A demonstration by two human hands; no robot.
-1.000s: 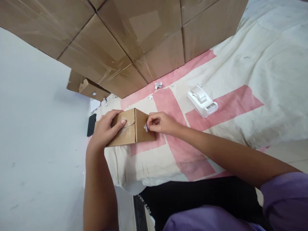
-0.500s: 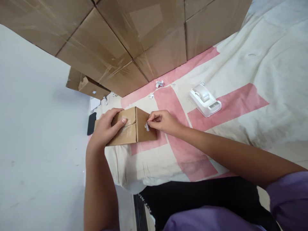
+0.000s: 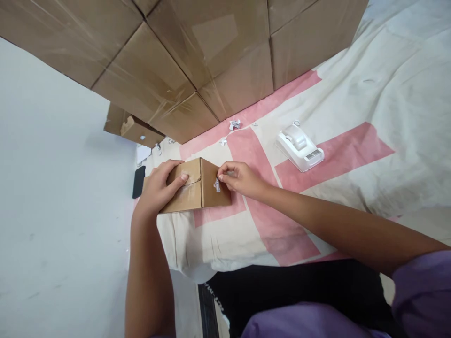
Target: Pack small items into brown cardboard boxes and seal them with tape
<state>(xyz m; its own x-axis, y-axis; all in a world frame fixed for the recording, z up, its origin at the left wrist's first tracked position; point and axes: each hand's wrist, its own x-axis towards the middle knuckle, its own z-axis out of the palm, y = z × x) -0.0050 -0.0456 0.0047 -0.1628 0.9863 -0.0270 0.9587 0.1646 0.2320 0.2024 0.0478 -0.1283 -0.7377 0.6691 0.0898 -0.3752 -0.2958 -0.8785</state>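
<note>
A small cardboard box (image 3: 192, 196) lies on the cloth-covered bed or table, a crease running across its taped top face. My left hand (image 3: 160, 185) grips its left part, thumb pressed on the top and fingers over the far edge. On the box's right end clings a small crumpled whitish scrap (image 3: 217, 185), like a torn label or tape. My right hand (image 3: 241, 180) pinches at the upper end of this scrap with thumb and forefinger.
Large stacked cartons (image 3: 239, 70) wrapped in clear film stand behind. A white tape dispenser (image 3: 299, 146) sits to the right. Crumpled scraps (image 3: 234, 124) lie near the cartons. A black phone (image 3: 138, 182) and an opened carton (image 3: 141, 133) are by the wall (image 3: 63, 202) at left.
The view has shifted slightly. Both hands stay on the box in nearly the same pose, the right one still pinching at the scrap.
</note>
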